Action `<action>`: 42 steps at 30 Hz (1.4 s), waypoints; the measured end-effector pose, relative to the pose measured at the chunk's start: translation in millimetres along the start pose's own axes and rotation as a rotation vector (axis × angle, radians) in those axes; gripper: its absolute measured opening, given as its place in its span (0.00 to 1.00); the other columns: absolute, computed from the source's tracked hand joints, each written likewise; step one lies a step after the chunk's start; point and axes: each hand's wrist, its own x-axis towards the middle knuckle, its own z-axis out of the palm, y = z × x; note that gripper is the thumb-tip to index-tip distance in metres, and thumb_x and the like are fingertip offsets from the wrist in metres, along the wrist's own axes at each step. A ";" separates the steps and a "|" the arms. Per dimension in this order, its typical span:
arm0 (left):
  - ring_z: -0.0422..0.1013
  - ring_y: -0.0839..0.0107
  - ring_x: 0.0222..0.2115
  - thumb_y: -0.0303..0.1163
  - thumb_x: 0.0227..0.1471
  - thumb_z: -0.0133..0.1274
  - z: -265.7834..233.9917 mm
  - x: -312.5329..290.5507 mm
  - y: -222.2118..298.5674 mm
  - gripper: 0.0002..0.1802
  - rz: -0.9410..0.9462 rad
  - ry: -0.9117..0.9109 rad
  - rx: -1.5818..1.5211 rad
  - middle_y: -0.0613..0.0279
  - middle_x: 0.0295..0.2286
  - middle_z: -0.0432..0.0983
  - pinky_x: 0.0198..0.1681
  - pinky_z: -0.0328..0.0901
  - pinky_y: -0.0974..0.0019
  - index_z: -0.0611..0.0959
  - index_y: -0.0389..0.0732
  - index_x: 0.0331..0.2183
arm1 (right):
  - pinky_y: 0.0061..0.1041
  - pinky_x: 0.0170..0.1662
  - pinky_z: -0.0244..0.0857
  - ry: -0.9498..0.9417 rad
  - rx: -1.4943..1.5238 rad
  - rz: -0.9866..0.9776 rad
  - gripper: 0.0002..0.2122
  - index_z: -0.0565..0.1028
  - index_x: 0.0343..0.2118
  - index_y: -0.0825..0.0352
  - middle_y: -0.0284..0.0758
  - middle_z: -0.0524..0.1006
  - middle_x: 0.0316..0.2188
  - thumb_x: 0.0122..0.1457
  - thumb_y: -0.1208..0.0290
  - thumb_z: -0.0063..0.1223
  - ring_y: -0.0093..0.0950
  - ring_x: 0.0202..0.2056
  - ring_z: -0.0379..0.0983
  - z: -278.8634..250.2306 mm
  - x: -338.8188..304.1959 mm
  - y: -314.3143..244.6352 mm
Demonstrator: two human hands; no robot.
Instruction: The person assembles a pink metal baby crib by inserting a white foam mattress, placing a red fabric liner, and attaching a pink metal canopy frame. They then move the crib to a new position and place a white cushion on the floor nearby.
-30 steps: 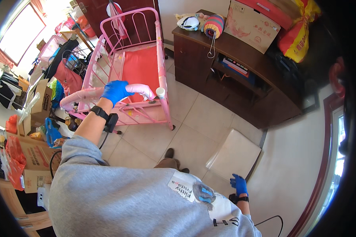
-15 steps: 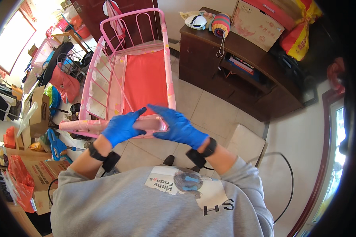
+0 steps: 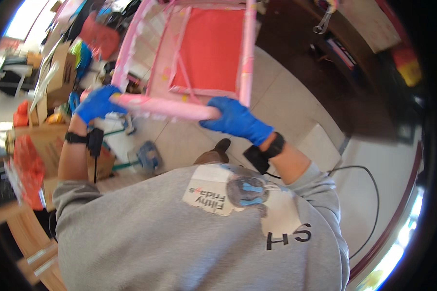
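A pink crib (image 3: pixel 248 58) with fabric-covered rails stands in front of me, a red mat (image 3: pixel 211 51) lying flat inside it. Its padded near rail (image 3: pixel 162 106) runs between my two gloved hands. Toward the left end of that rail, my left hand (image 3: pixel 101 104) wraps round it in a blue glove. My right hand (image 3: pixel 235 119), also blue-gloved, closes over the rail near the right corner. The fingertips of both hands are partly hidden behind the rail.
A dark wooden cabinet (image 3: pixel 296 36) stands to the right of the crib, with a pale flat block (image 3: pixel 315 145) on the tiled floor nearer me. At left are cardboard boxes (image 3: pixel 60 70), a red plastic bag (image 3: pixel 29 160) and a blue-and-clear object (image 3: pixel 148 155), blurred.
My hands have moved apart along the near rail, the left one farther left, and now grip it. The view has shifted, bringing the crib higher in the picture.
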 end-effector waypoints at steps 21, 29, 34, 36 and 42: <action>0.71 0.55 0.40 0.57 0.38 0.59 45.4 -64.1 146.8 0.34 -0.088 0.058 -0.071 0.51 0.37 0.75 0.44 0.64 0.57 0.76 0.43 0.42 | 0.27 0.35 0.65 0.101 -0.012 0.172 0.22 0.73 0.36 0.70 0.39 0.73 0.25 0.49 0.54 0.60 0.30 0.29 0.71 -20.4 -136.1 -4.2; 0.72 0.55 0.41 0.58 0.45 0.53 72.4 -96.9 178.6 0.32 0.211 0.097 -0.244 0.53 0.39 0.75 0.44 0.65 0.57 0.75 0.49 0.46 | 0.27 0.37 0.65 0.332 -0.033 0.069 0.14 0.75 0.32 0.71 0.39 0.73 0.26 0.54 0.62 0.57 0.31 0.30 0.71 -19.6 -198.2 5.4; 0.62 0.57 0.52 0.44 0.36 0.65 63.9 -126.9 134.6 0.46 0.363 0.078 -0.246 0.53 0.51 0.64 0.55 0.56 0.58 0.64 0.42 0.56 | 0.29 0.36 0.66 0.326 -0.102 0.037 0.13 0.76 0.33 0.68 0.41 0.76 0.29 0.52 0.63 0.58 0.34 0.33 0.73 -17.5 -203.8 -10.3; 0.62 0.56 0.51 0.45 0.30 0.68 67.1 -135.4 112.9 0.51 0.249 0.037 -0.175 0.53 0.51 0.65 0.54 0.56 0.57 0.63 0.42 0.56 | 0.29 0.35 0.66 0.378 -0.087 -0.018 0.12 0.77 0.31 0.67 0.41 0.77 0.29 0.51 0.63 0.59 0.36 0.32 0.73 -9.6 -200.7 -22.6; 0.74 0.53 0.31 0.57 0.35 0.60 97.2 -131.2 78.8 0.26 0.105 0.181 -0.153 0.53 0.27 0.77 0.34 0.68 0.57 0.81 0.48 0.33 | 0.32 0.24 0.64 0.558 -0.454 0.148 0.14 0.77 0.20 0.67 0.42 0.74 0.17 0.52 0.60 0.57 0.41 0.20 0.70 22.0 -189.3 -41.5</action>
